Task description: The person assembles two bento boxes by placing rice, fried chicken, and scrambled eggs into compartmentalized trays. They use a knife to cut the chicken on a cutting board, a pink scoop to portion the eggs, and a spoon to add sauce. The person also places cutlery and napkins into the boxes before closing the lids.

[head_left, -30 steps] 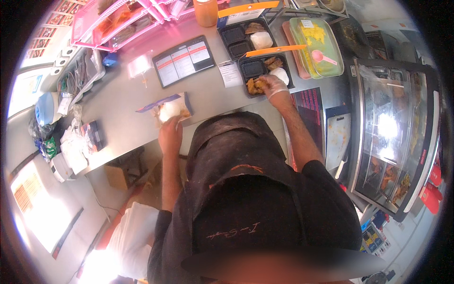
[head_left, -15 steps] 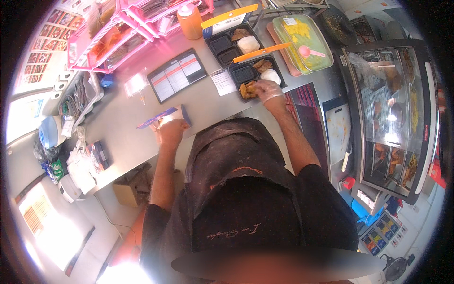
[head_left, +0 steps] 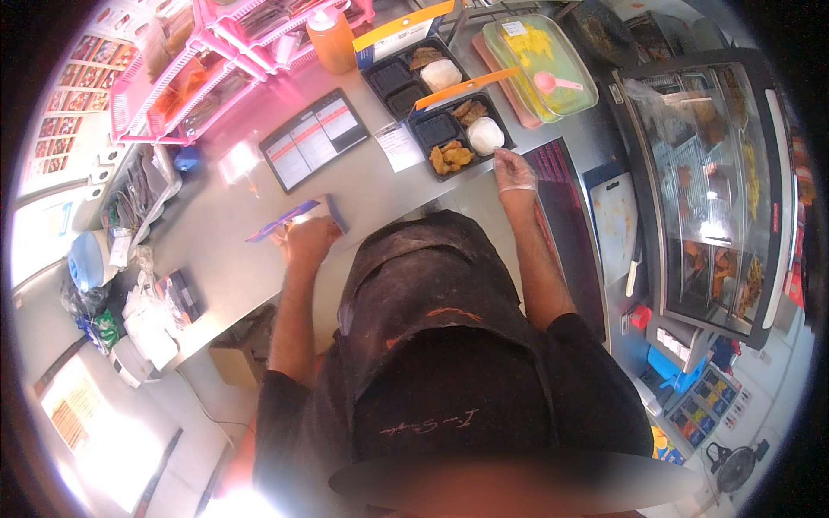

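My left hand (head_left: 306, 237) is closed around a purple-and-white paper carton (head_left: 326, 207) above the near edge of the steel counter. My right hand (head_left: 515, 173), in a clear plastic glove, is beside the right corner of a black compartment tray (head_left: 425, 125). Its fingers are curled together and no food shows in them. That tray holds golden fried pieces (head_left: 451, 158), a white rice mound (head_left: 485, 135) and brown meat slices (head_left: 469, 112); one compartment is bare. Behind it, a second black tray (head_left: 393, 84) contains a rice mound (head_left: 441, 75) and brown meat.
A tablet (head_left: 313, 140) and a paper slip (head_left: 399, 147) lie left of the trays. To their right stands a clear tub (head_left: 566, 91) with yellow food and a pink scoop (head_left: 553, 83). Beyond are a glass warming cabinet (head_left: 704, 207), cutting board (head_left: 615, 220), knife (head_left: 633, 274) and pink racks (head_left: 155, 129).
My right hand has drawn back from the fried pieces to outside the near tray's right corner. My left hand still grips the carton. The whole view has shifted slightly.
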`<act>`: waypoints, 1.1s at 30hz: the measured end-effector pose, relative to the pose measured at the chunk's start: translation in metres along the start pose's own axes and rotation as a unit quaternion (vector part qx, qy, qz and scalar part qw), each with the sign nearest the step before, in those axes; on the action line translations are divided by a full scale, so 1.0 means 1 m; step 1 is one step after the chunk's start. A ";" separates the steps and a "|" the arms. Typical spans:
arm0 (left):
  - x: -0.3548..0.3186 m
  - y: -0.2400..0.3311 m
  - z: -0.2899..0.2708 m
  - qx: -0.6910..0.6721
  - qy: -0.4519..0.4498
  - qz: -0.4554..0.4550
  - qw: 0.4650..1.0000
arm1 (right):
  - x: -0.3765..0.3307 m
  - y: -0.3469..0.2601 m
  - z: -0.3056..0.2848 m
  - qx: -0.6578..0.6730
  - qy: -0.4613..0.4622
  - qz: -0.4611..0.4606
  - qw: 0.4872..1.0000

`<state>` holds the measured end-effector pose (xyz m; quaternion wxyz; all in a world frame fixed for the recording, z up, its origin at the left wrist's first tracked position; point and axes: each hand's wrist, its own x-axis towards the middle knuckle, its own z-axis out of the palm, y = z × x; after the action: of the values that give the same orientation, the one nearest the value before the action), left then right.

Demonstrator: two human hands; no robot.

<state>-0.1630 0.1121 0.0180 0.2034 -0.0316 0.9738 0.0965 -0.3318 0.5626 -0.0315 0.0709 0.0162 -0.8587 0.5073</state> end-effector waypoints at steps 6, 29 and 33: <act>-0.002 -0.004 -0.008 0.012 0.007 -0.018 1.000 | -0.018 0.002 -0.005 0.006 -0.044 0.025 0.999; -0.010 0.135 -0.056 -0.321 0.111 0.024 0.940 | -0.024 -0.111 0.067 0.044 -0.300 0.088 0.949; -0.019 0.117 -0.040 -0.334 0.070 0.052 0.939 | 0.010 -0.097 0.056 -0.322 -0.244 -0.186 0.895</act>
<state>-0.1732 0.2187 0.0818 0.1069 -0.0534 0.8978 0.4239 -0.3380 0.4675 0.0272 -0.0461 0.2754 -0.9468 0.1602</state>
